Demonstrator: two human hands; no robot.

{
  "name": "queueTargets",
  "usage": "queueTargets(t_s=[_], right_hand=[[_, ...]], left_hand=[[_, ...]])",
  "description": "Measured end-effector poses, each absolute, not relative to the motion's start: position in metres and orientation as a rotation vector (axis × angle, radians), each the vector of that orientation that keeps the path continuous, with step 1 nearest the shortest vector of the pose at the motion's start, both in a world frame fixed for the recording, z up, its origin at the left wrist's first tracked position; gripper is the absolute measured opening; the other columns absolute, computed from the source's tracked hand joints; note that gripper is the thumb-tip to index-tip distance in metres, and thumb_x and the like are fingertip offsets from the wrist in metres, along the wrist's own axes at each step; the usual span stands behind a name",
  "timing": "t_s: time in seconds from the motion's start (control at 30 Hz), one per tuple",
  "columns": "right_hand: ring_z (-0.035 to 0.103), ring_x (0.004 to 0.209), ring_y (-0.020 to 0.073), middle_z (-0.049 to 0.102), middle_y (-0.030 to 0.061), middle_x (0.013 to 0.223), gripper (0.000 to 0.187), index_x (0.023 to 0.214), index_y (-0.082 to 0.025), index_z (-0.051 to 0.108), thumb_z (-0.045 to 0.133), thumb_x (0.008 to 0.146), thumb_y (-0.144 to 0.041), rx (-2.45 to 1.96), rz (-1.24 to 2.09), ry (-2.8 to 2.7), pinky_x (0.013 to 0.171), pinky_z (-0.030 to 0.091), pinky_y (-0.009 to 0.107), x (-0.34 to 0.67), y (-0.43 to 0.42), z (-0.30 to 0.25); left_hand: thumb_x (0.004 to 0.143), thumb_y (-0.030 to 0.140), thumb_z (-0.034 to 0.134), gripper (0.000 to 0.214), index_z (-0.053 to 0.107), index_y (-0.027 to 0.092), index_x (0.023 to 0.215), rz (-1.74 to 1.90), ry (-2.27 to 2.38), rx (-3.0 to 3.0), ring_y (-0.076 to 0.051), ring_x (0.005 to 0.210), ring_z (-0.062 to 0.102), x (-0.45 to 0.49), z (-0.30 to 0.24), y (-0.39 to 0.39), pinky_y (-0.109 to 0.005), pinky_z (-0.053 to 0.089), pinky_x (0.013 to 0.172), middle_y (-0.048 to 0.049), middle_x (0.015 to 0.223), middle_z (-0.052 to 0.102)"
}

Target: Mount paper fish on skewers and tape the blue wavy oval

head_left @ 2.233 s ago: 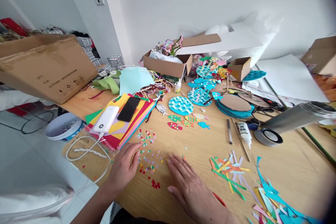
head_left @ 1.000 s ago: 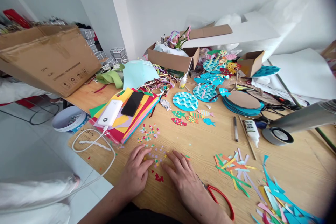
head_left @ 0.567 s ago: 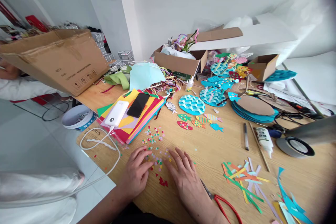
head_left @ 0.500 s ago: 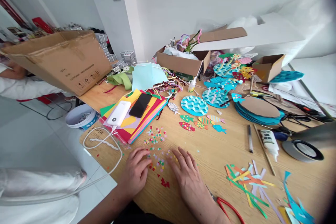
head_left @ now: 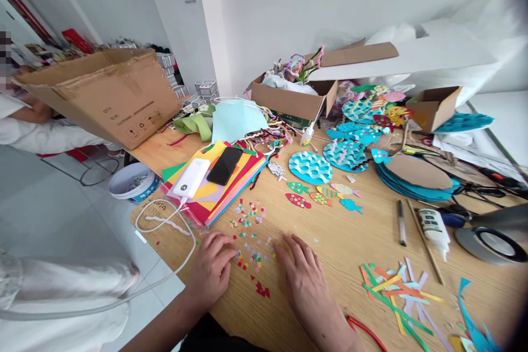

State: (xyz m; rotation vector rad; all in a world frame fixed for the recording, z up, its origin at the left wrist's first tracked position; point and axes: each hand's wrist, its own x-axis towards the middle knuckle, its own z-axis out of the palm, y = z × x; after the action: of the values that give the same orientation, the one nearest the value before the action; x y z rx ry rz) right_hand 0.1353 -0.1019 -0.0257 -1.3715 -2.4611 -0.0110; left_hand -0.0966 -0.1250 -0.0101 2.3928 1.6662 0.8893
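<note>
My left hand [head_left: 212, 269] lies on the wooden table [head_left: 338, 236], fingers stretched out and slightly curled, tips at a scatter of tiny coloured paper bits [head_left: 249, 242]. My right hand [head_left: 303, 278] rests flat and open just right of the same scatter, holding nothing. A small red paper scrap [head_left: 262, 289] lies between the two wrists. Red-handled scissors [head_left: 367, 333] lie beside my right forearm.
A stack of coloured paper [head_left: 214, 187] carries a white power bank [head_left: 191, 178] and a black phone [head_left: 225, 165]. Paper fish [head_left: 322, 195], blue wave discs [head_left: 310, 167], a pen [head_left: 400, 214], a glue bottle [head_left: 435, 226], tape roll [head_left: 490, 243], paper strips [head_left: 396, 294] and cardboard boxes [head_left: 103, 93] crowd the table. Another person sits at far left.
My two hands drew closer together around the paper bits, then stayed there. The view has swung left, shifting everything rightward in the picture.
</note>
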Motion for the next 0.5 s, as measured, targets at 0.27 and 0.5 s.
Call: queueTargets(t_s=[0.27, 0.5], right_hand=[[0.052, 0.115, 0.0253, 0.06, 0.0126, 0.123, 0.052, 0.122, -0.014, 0.058, 0.04, 0.076, 0.003, -1.238, 0.078, -2.522, 0.094, 0.05, 0.041, 0.129, -0.109, -0.023], [0.049, 0.121, 0.0289, 0.057, 0.0171, 0.127, 0.047, 0.12, -0.008, 0.059, 0.041, 0.077, 0.001, -1.266, 0.01, -2.445, 0.095, 0.049, 0.042, 0.123, -0.109, -0.029]], left_hand=[[0.074, -0.001, 0.039, 0.034, 0.064, 0.019, 0.087, 0.916, 1.611, 2.416, -0.022, 0.098, 0.052, -0.095, -0.01, -0.124, -0.041, 0.049, 0.085, -0.0067, 0.094, 0.063], [0.074, -0.001, 0.039, 0.039, 0.063, 0.019, 0.097, 0.946, 1.64, 2.428, -0.022, 0.104, 0.054, -0.096, -0.015, -0.122, -0.04, 0.048, 0.091, -0.0075, 0.103, 0.063]])
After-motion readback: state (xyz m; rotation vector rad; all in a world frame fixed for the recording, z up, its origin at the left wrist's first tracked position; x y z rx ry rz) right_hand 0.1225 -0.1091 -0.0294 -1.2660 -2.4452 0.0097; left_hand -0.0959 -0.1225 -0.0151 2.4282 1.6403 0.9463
